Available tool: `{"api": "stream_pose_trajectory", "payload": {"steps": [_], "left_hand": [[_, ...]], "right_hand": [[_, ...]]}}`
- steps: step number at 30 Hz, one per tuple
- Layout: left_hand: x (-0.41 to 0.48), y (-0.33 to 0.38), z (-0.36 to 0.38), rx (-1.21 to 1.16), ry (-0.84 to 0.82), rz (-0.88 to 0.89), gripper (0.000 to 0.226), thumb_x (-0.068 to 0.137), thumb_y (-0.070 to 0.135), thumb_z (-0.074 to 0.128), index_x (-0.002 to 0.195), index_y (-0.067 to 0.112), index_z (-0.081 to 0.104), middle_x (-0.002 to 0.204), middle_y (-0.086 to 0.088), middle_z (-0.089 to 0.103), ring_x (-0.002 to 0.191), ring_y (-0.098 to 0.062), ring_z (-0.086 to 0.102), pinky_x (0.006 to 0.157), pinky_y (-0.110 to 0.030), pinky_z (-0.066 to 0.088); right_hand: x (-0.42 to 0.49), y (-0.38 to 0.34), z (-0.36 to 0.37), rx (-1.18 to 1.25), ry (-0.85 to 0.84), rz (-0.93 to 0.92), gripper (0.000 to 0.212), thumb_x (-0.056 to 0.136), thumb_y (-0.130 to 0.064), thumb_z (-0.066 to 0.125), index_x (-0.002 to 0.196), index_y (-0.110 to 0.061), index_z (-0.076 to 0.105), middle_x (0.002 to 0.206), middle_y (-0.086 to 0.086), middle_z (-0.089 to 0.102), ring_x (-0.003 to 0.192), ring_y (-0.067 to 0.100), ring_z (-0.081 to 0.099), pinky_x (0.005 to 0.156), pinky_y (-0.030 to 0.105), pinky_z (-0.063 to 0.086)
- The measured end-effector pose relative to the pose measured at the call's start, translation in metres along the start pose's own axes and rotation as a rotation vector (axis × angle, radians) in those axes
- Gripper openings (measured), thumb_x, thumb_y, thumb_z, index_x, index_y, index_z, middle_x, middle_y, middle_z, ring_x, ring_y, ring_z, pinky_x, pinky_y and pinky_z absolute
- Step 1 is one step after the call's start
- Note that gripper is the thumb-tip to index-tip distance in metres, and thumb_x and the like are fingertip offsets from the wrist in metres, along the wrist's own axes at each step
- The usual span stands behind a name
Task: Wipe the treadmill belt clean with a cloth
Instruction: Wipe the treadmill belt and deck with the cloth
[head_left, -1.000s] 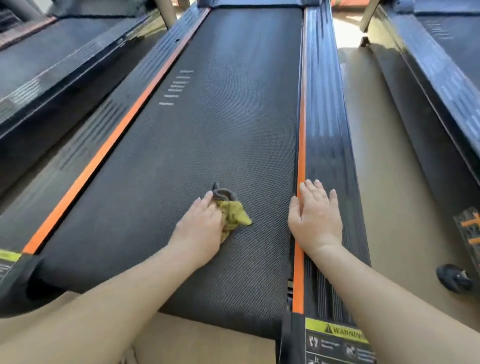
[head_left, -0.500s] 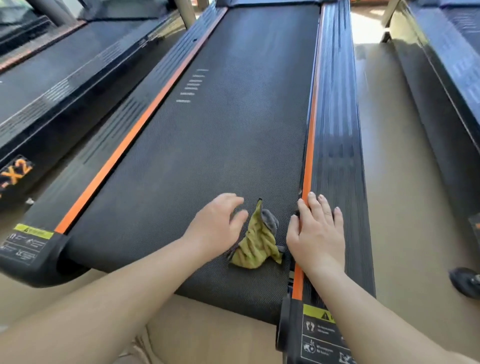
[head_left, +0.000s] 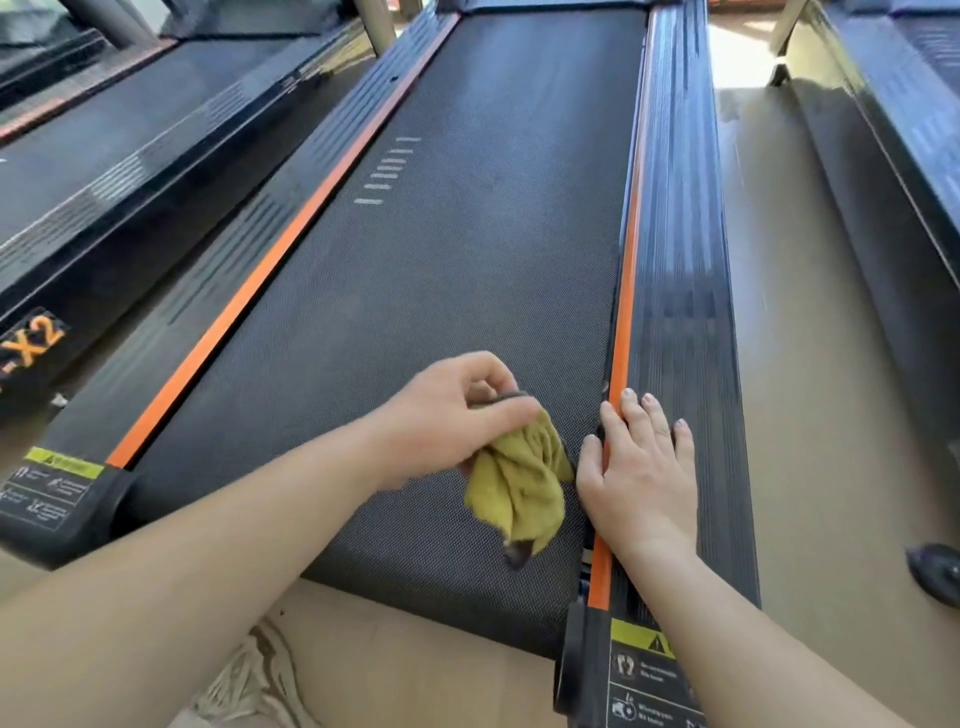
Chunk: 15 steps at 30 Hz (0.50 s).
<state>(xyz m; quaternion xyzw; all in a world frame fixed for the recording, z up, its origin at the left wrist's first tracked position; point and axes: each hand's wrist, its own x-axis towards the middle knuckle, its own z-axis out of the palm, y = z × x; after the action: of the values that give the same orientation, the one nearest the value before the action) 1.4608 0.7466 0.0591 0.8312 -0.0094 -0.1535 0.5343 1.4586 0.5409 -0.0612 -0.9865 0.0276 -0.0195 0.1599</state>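
Tan floor flanks the black belt, neighbouring treadmills either side. The yellow cloth, loose a moment ago, now hangs pinched in the left hand by the belt's right edge, likely a regrip before more wiping. The right hand lies flat, palm down, on the side rail.
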Motion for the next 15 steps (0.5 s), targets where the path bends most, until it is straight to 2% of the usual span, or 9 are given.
{"api": "stream_pose_trajectory", "payload": {"steps": [2, 3, 5, 6, 8, 10, 11, 13, 15], "left_hand": [[0.005, -0.016, -0.020, 0.053, 0.116, -0.036, 0.019, 0.089, 0.045, 0.076, 0.098, 0.029, 0.069, 0.092, 0.003, 0.071, 0.073, -0.010, 0.067, 0.058, -0.033, 0.056], [0.008, -0.028, -0.031, 0.208, 0.158, -0.086, 0.026, 0.088, 0.052, 0.074, 0.106, 0.034, 0.069, 0.099, 0.006, 0.068, 0.083, -0.011, 0.067, 0.066, -0.035, 0.058], [0.012, -0.058, -0.045, 0.792, 0.212, -0.211, 0.056, 0.089, 0.063, 0.066, 0.136, 0.034, 0.058, 0.126, 0.006, 0.055, 0.111, -0.018, 0.059, 0.091, -0.040, 0.054], [0.011, -0.070, -0.046, 1.001, 0.289, -0.166, 0.064, 0.091, 0.061, 0.063, 0.144, 0.027, 0.051, 0.137, 0.002, 0.049, 0.119, -0.023, 0.054, 0.098, -0.043, 0.050], [0.009, -0.083, -0.033, 1.035, 0.386, 0.191, 0.058, 0.092, 0.051, 0.063, 0.140, 0.019, 0.058, 0.145, -0.005, 0.050, 0.123, -0.031, 0.053, 0.100, -0.048, 0.050], [0.012, -0.092, -0.011, 0.928, 0.207, 0.503, 0.053, 0.092, 0.049, 0.058, 0.137, 0.020, 0.062, 0.153, -0.007, 0.049, 0.135, -0.031, 0.050, 0.111, -0.049, 0.044], [0.016, -0.098, -0.001, 0.940, 0.033, 0.543, 0.057, 0.095, 0.052, 0.054, 0.145, 0.025, 0.055, 0.162, -0.004, 0.039, 0.147, -0.027, 0.038, 0.121, -0.046, 0.033], [0.025, -0.111, 0.010, 1.034, -0.227, 0.446, 0.064, 0.103, 0.057, 0.041, 0.161, 0.038, 0.023, 0.172, 0.008, 0.007, 0.158, -0.012, 0.001, 0.129, -0.038, 0.002], [0.039, -0.123, 0.002, 1.054, -0.270, 0.370, 0.063, 0.107, 0.053, 0.032, 0.162, 0.043, 0.002, 0.169, 0.017, -0.010, 0.155, -0.004, -0.016, 0.126, -0.034, -0.010]], "right_hand": [[-0.001, 0.000, 0.001, -0.003, 0.017, -0.001, 0.056, 0.105, -0.043, 0.040, 0.158, -0.025, 0.043, 0.171, -0.002, 0.025, 0.160, 0.016, 0.010, 0.129, 0.045, -0.001], [-0.001, -0.001, 0.002, -0.004, 0.021, -0.001, 0.056, 0.105, -0.043, 0.041, 0.157, -0.024, 0.044, 0.170, -0.002, 0.026, 0.159, 0.017, 0.011, 0.130, 0.045, 0.000], [-0.002, -0.001, 0.002, -0.018, 0.024, -0.005, 0.057, 0.104, -0.044, 0.043, 0.157, -0.023, 0.045, 0.170, -0.001, 0.027, 0.159, 0.018, 0.012, 0.130, 0.046, 0.001], [-0.002, -0.001, 0.002, -0.032, 0.025, -0.009, 0.057, 0.104, -0.045, 0.044, 0.157, -0.023, 0.045, 0.170, -0.001, 0.028, 0.159, 0.018, 0.013, 0.130, 0.046, 0.001], [-0.001, -0.002, 0.003, -0.059, 0.028, -0.014, 0.058, 0.103, -0.046, 0.045, 0.157, -0.023, 0.045, 0.169, 0.000, 0.029, 0.159, 0.019, 0.014, 0.130, 0.047, 0.003], [-0.001, -0.001, 0.003, -0.072, 0.021, -0.005, 0.059, 0.103, -0.046, 0.044, 0.157, -0.023, 0.044, 0.170, -0.001, 0.028, 0.159, 0.019, 0.013, 0.130, 0.047, 0.003], [-0.001, -0.001, 0.003, -0.076, 0.014, -0.003, 0.059, 0.104, -0.046, 0.043, 0.158, -0.024, 0.042, 0.170, -0.001, 0.026, 0.159, 0.018, 0.012, 0.130, 0.047, 0.003], [-0.001, -0.001, 0.003, -0.078, 0.008, -0.006, 0.058, 0.104, -0.044, 0.041, 0.159, -0.025, 0.041, 0.171, -0.002, 0.024, 0.159, 0.017, 0.010, 0.130, 0.046, 0.002], [0.000, -0.002, 0.003, -0.079, 0.005, -0.004, 0.057, 0.105, -0.043, 0.040, 0.160, -0.026, 0.039, 0.171, -0.003, 0.023, 0.160, 0.016, 0.009, 0.130, 0.046, 0.001]]}}
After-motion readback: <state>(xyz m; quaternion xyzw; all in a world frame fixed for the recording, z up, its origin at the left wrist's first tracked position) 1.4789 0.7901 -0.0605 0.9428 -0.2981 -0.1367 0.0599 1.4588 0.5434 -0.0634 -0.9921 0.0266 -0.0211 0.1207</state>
